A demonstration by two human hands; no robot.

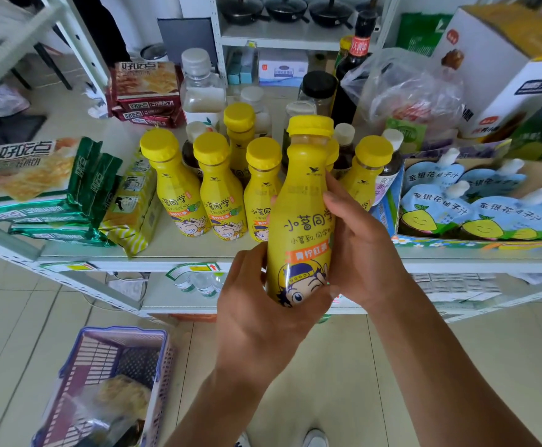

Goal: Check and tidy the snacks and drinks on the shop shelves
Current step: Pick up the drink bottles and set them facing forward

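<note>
I hold a yellow drink bottle (pixel 302 201) with a yellow cap upright in front of the shelf, its cartoon label facing me. My left hand (pixel 260 304) cups its base from below and the left. My right hand (pixel 360 250) wraps its right side, fingers curled round the label. Behind it on the white shelf (pixel 198 253) stand several matching yellow bottles (pixel 221 188) in a loose group. Dark tea bottles with white caps (pixel 392 156) stand among them, partly hidden.
Green biscuit packs (pixel 37 185) lie at the shelf's left, red ones (pixel 147 91) further back. A box of blue juice pouches (pixel 476 204) fills the right. A plastic bag (pixel 405 88) and a white carton (pixel 502 66) stand behind. A purple basket (pixel 115 379) sits on the floor.
</note>
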